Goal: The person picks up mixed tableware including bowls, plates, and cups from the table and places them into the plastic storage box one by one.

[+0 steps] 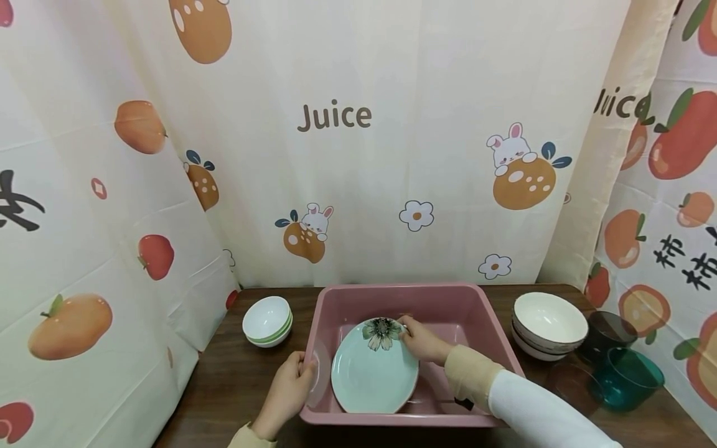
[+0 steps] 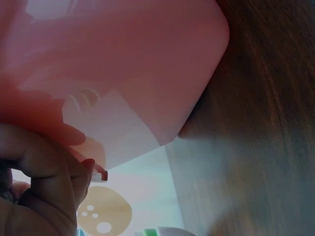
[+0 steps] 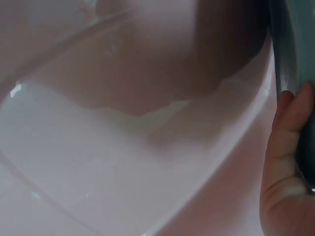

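A pink basin (image 1: 392,419) stands on the table with a pale green plate (image 1: 372,373) in it; a flower is printed near the plate's far edge. My right hand (image 1: 424,340) pinches that plate at its upper right rim, and in the right wrist view the hand (image 3: 288,162) has its fingers on the plate's edge (image 3: 293,44). My left hand (image 1: 290,386) grips the basin's left rim. In the left wrist view the curled fingers of the left hand (image 2: 44,182) hold the rim beside the basin's outer wall (image 2: 147,64).
Small stacked bowls (image 1: 267,318) stand left of the basin on the wooden table (image 1: 218,386). Larger stacked bowls (image 1: 549,320), a teal glass (image 1: 627,379) and dark glasses (image 1: 607,333) stand to the right. A printed curtain (image 1: 364,168) hangs behind.
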The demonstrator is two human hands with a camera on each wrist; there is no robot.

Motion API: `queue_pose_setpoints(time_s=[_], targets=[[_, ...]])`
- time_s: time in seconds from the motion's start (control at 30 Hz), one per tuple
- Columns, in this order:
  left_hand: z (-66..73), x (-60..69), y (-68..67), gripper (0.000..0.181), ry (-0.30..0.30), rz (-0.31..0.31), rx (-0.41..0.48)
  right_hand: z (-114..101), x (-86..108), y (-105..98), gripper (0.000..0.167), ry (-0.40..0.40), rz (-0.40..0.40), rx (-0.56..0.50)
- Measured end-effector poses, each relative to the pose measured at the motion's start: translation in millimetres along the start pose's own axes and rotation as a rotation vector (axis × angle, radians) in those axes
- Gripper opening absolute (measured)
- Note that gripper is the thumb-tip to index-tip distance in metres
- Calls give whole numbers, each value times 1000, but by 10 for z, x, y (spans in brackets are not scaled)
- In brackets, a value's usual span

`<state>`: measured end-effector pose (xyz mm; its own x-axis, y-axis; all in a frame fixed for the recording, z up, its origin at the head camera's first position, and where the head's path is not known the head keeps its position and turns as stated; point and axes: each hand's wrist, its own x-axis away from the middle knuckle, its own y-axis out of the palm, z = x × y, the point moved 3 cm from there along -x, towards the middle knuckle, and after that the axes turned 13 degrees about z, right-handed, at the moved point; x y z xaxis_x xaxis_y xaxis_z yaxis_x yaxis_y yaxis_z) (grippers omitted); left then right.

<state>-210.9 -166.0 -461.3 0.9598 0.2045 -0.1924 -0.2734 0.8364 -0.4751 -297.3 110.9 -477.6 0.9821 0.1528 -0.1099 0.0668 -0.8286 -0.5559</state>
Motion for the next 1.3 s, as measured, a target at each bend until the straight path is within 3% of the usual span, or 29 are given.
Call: queue_pose_setpoints(time_s=[0.27, 0.57, 0.7, 0.83, 1.13, 1.3], targets=[[-9, 4, 2, 26, -2, 3, 9, 56, -36, 8, 23, 49, 26, 53], [-13, 12, -9, 27, -12, 9, 7, 68, -12, -8, 18, 35, 26, 178], [-8, 15, -5, 26, -1, 10, 3, 79, -3, -43, 13, -12, -20, 161], [-10, 19, 0, 26, 12, 15, -1, 98, -3, -56, 10, -111, -54, 216], [-33, 14, 0, 26, 11, 9, 1, 112, -25, 2, 10, -38, -32, 367], [-33, 12, -4, 26, 11, 6, 1, 113, -9, 12, 10, -17, -26, 383]])
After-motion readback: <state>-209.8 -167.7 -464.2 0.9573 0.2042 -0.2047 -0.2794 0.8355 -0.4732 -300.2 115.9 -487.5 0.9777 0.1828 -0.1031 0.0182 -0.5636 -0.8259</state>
